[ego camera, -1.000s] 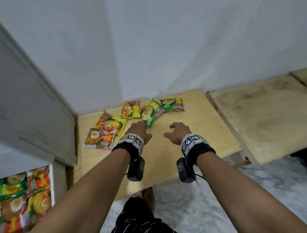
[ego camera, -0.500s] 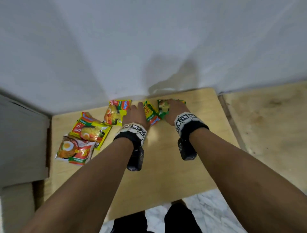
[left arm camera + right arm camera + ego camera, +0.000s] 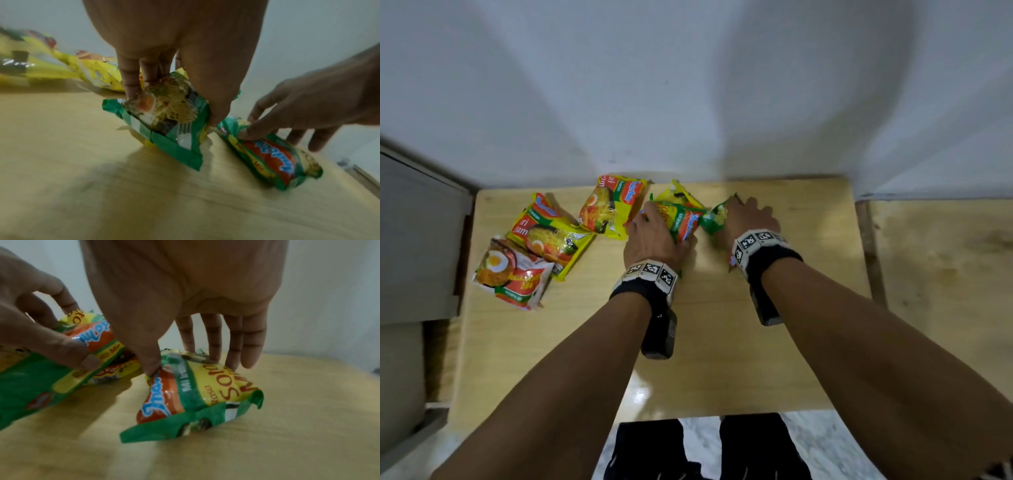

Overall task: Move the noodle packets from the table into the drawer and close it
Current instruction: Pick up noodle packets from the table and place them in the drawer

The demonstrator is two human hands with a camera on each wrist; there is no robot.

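Observation:
Several noodle packets lie at the back of the wooden table (image 3: 705, 342). My left hand (image 3: 654, 233) pinches a green-and-yellow packet (image 3: 681, 219) between thumb and fingers, and in the left wrist view this packet (image 3: 170, 116) is tilted up on its edge. Just to its right, my right hand (image 3: 743, 219) grips a second green packet (image 3: 717, 217). The right wrist view shows thumb and fingers on either side of that packet (image 3: 205, 391), which touches the table. Two yellow packets (image 3: 613, 205) (image 3: 548, 233) and a white-and-red one (image 3: 512, 274) lie to the left, untouched.
A grey cabinet (image 3: 414, 240) stands against the table's left edge. A white wall (image 3: 688, 102) runs close behind the packets. A second wooden surface (image 3: 945, 274) adjoins on the right. The drawer is out of view.
Both hands reached forward to the two green packets, closed on them and tipped them up off the table. The camera swung right and down, so the open drawer left view.

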